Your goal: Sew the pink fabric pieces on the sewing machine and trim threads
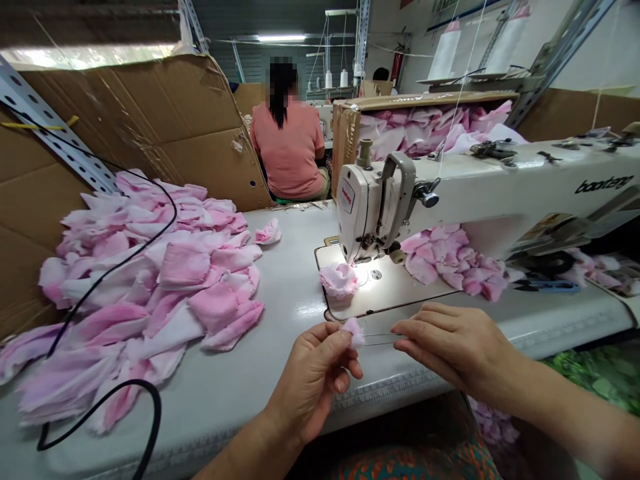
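two hands (pixel 320 373) (pixel 453 340) hold a pink scrap (pixel 355 331) and, apparently, fine threads (pixel 380 335).

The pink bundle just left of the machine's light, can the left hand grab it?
Probably yes: the left hand is near the bundle, nothing seems in the way, though that hand pinches pink cloth.

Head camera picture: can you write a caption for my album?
Left hand pinches pink cloth, right hand holds thin threads stretched from it, in front of a white sewing machine.

We find a small, crumpled, pale-pink fabric piece (pixel 354 332) in the left hand (pixel 320 363), two fine threads (pixel 380 344) drawn straight rightward.
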